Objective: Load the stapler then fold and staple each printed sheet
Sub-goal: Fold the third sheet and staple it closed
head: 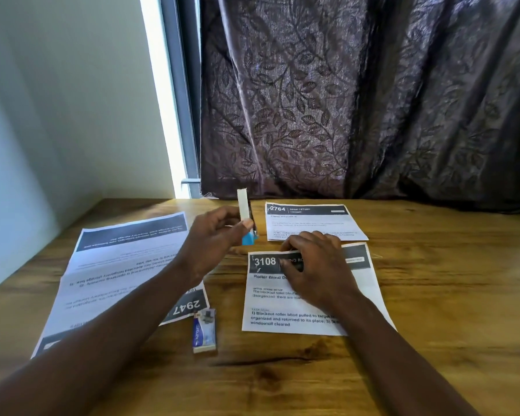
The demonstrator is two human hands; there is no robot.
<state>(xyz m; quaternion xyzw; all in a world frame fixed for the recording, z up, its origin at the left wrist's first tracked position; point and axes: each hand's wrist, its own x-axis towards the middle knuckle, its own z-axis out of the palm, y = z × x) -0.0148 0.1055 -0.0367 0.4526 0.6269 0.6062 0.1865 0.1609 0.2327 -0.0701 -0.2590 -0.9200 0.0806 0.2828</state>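
Clasps the presumably light, rigid stapler (244,208) by its body, upright at mid-frame, in the curled left grip (213,238) and pins the thin, limp printed sheet (270,301) to the tabletop (433,295), right of centre, under the loosely spread right grip (315,259).

Your table (433,325): grained wood, faint sheen. Your sheets (282,304): matt paper. Your stapler (248,238): blue plastic end. Curtain (357,100): sheeny cloth.

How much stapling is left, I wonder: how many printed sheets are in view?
3: sheet 2764 at the far right, sheet 3108 under the right hand, sheet 2947 at the left. Another may lie hidden beneath it.
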